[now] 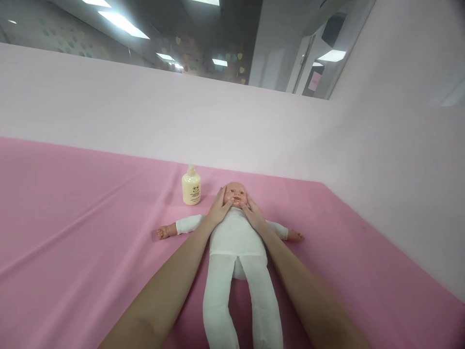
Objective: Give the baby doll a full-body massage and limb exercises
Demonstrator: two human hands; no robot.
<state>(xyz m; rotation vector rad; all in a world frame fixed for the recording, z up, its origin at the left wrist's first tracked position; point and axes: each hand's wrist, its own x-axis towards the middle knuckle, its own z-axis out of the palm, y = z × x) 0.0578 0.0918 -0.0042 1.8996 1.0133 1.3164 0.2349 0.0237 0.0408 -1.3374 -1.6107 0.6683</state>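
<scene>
A baby doll (237, 237) with a white cloth body lies on its back, arms spread out and legs toward me. Its bare head (235, 189) is between my two hands. Along the left cheek in view lies my left hand (219, 207), fingers stretched up the side of the head and thumb by the mouth corner. My right hand (255, 214) rests the same way against the other cheek, its thumb near the chin. Both hands touch the face with fingers extended; some fingertips are hidden beside the head. My forearms run along either side of the doll's body.
A pump bottle (191, 188) of pale yellow liquid stands left of the doll's head. The pink sheet (90, 208) under everything has some creases. A white wall (163, 116) rises behind, with a window (203, 43) above it, and another wall (407, 160) borders the right.
</scene>
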